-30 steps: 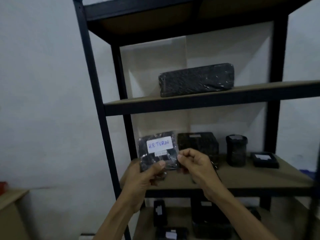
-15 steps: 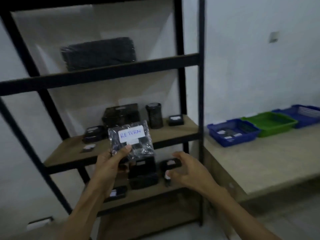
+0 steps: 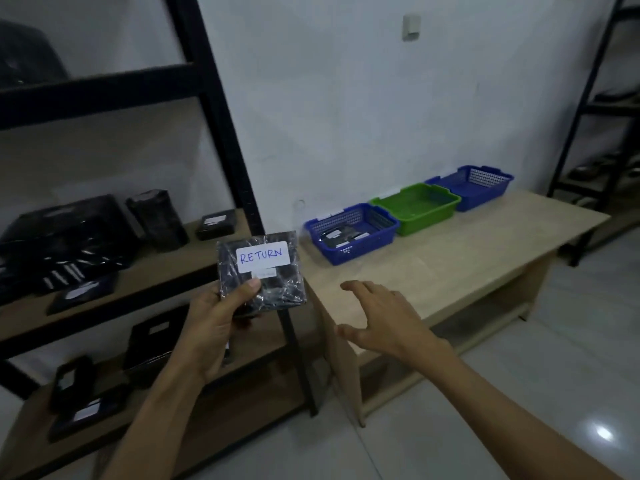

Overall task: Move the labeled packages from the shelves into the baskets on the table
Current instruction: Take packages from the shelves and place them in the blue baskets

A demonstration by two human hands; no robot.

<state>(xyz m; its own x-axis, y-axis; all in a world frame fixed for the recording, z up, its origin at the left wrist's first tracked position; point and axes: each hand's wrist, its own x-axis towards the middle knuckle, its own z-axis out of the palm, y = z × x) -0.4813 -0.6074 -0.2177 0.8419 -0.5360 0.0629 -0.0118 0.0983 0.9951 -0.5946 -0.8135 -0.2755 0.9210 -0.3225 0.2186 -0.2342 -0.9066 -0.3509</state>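
The black shelving rack on the left holds more dark wrapped parcels. To its right is the wooden table, with a blue basket, a green basket and a far blue basket along its far edge. This looks like the carry step: the left hand grips the package labelled RETURN, held up near the rack post. The right hand hangs empty with its fingers spread. Next, the package needs matching to a basket, but the basket tags are too small to read.

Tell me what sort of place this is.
Probably a small stockroom or parcel-sorting room: black metal shelving holds wrapped packages, the left hand holds a package labeled RETURN, and three plastic baskets line a wooden table.
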